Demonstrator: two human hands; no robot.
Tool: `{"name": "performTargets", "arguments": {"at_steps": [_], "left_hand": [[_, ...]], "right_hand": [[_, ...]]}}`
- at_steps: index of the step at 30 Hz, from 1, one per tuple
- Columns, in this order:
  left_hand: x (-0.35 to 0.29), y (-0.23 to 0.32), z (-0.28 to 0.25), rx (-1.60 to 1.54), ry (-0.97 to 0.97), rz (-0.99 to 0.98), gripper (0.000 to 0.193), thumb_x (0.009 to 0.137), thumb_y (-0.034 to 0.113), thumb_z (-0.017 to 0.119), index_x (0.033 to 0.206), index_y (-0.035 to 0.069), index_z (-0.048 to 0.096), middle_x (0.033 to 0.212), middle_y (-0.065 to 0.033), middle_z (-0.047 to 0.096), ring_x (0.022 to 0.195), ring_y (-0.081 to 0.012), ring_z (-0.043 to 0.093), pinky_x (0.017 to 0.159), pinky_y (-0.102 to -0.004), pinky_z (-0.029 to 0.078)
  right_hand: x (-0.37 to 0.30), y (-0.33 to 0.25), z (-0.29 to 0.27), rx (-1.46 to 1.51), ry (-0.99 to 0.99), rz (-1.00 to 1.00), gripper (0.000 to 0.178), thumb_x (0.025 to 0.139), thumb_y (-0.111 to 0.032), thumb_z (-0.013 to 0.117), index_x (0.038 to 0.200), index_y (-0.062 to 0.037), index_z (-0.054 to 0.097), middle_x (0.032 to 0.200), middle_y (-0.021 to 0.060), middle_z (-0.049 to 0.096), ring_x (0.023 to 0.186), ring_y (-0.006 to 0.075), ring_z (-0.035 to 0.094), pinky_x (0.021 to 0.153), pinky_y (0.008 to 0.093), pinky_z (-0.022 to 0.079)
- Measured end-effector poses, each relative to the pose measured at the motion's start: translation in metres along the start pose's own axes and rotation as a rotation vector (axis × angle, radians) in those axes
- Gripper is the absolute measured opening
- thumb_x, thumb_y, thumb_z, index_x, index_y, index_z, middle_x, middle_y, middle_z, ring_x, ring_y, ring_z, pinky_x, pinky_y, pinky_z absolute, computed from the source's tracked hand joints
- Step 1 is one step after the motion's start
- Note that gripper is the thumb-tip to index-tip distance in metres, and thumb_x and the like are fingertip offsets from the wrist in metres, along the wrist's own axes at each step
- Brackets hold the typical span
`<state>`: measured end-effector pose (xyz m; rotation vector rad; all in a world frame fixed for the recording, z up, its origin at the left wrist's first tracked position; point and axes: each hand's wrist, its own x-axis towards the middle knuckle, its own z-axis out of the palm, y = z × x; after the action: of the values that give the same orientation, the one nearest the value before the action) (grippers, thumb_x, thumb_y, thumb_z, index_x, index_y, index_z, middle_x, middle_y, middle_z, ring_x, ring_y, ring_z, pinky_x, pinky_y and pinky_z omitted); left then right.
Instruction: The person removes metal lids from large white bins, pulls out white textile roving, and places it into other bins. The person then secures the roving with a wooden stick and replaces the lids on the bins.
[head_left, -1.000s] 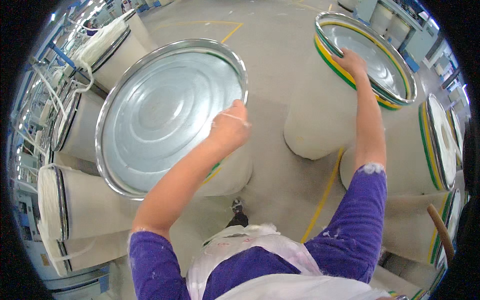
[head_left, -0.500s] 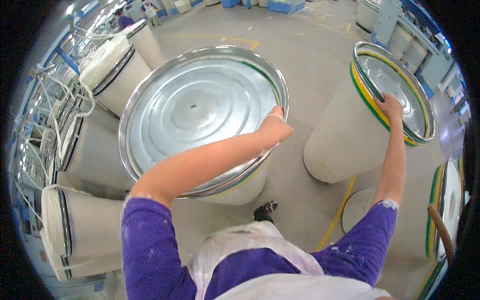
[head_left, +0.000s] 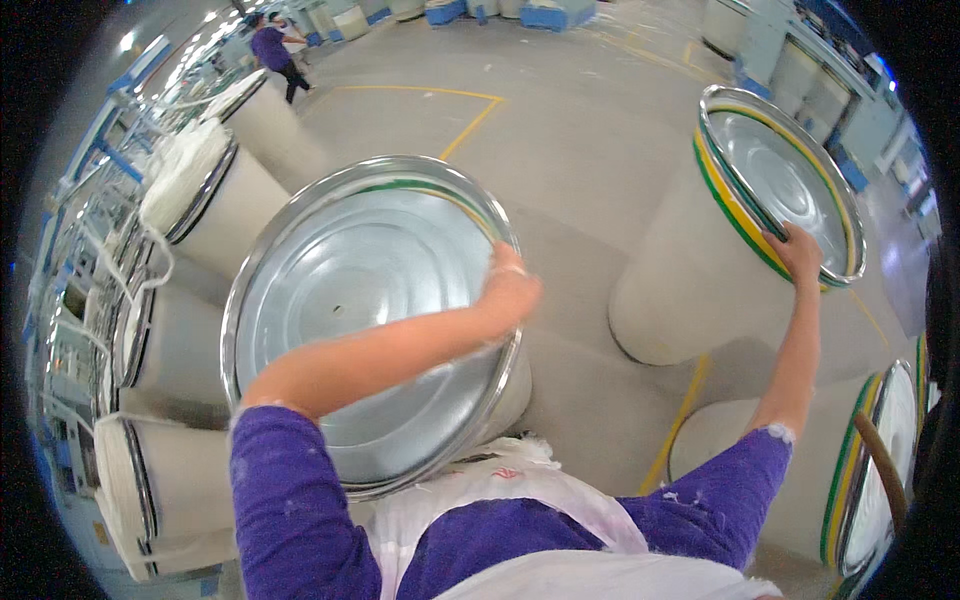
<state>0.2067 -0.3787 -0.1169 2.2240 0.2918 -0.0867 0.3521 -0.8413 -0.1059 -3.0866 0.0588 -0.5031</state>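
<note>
A tall pale can with a shiny metal top [head_left: 360,290] stands right in front of me, its rim edged green. My left hand [head_left: 510,290] grips the far right side of that rim, the arm lying across the top. A second pale can [head_left: 700,270] with a metal top ringed in yellow and green stands to the right, tilted. My right hand [head_left: 798,252] holds its near rim. Purple sleeves and a white apron fill the lower edge.
Several more pale cans [head_left: 190,200] stand in a row along the left beside machinery, some with white fibre at the top. Other cans [head_left: 880,470] crowd the right edge. Yellow lines cross the grey floor [head_left: 560,130]. A person in purple [head_left: 272,50] stands far back.
Both cans have shifted right and closer in the view. My left hand stays on the front can's rim and my right hand on the striped can's rim.
</note>
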Motion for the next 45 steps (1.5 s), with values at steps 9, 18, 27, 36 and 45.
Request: {"name": "performTargets", "arguments": {"at_steps": [9, 18, 27, 36, 45], "left_hand": [[-0.005, -0.002, -0.117, 0.324, -0.530, 0.531, 0.063, 0.087, 0.044, 0.055, 0.134, 0.004, 0.040, 0.140, -0.0190, 0.036, 0.132, -0.0339, 0.031, 0.108, -0.0410, 0.027], [0.002, -0.037, -0.173, 0.512, -0.644, 0.748, 0.088, 0.073, 0.064, 0.060, 0.132, 0.002, 0.041, 0.138, -0.0208, 0.038, 0.131, -0.0395, 0.030, 0.110, -0.0452, 0.021], [0.181, 0.044, -0.060, 0.517, -0.532, 0.911, 0.102, 0.058, 0.018, 0.079, 0.142, 0.010, 0.021, 0.127, -0.0223, 0.048, 0.111, -0.0367, 0.051, 0.092, -0.0405, 0.043], [0.364, 0.157, 0.054, 0.461, -0.457, 0.814, 0.081, 0.066, 0.008, 0.057, 0.139, 0.001, 0.022, 0.114, -0.0299, 0.053, 0.105, -0.0397, 0.054, 0.089, -0.0421, 0.043], [0.426, 0.174, 0.069, 0.466, -0.366, 0.984, 0.084, 0.066, 0.008, 0.058, 0.137, -0.008, 0.018, 0.099, -0.0308, 0.054, 0.094, -0.0428, 0.055, 0.081, -0.0428, 0.045]], "right_hand": [[-0.003, 0.015, -0.015, -0.011, -0.135, 0.080, 0.052, 0.073, -0.063, 0.058, 0.089, -0.0140, 0.065, 0.083, 0.0129, 0.065, 0.084, 0.0321, 0.061, 0.069, 0.0439, 0.046], [-0.001, -0.003, -0.032, 0.001, -0.193, 0.110, 0.047, 0.072, -0.057, 0.064, 0.085, -0.0120, 0.067, 0.075, 0.0121, 0.062, 0.077, 0.0306, 0.060, 0.068, 0.0412, 0.044], [0.009, 0.010, -0.036, -0.055, -0.271, 0.041, 0.047, 0.072, -0.052, 0.068, 0.101, -0.0152, 0.067, 0.095, 0.0121, 0.063, 0.097, 0.0304, 0.056, 0.084, 0.0424, 0.042], [0.085, -0.110, -0.023, 0.118, -0.447, -0.067, 0.094, 0.071, -0.044, 0.072, 0.138, 0.0035, 0.027, 0.135, 0.0269, 0.038, 0.124, 0.0350, 0.041, 0.103, 0.0394, 0.034], [0.205, -0.182, 0.014, 0.254, -0.495, -0.046, 0.033, 0.075, -0.013, 0.054, 0.102, 0.0045, 0.044, 0.087, 0.0265, 0.061, 0.084, 0.0438, 0.059, 0.076, 0.0495, 0.046]]}}
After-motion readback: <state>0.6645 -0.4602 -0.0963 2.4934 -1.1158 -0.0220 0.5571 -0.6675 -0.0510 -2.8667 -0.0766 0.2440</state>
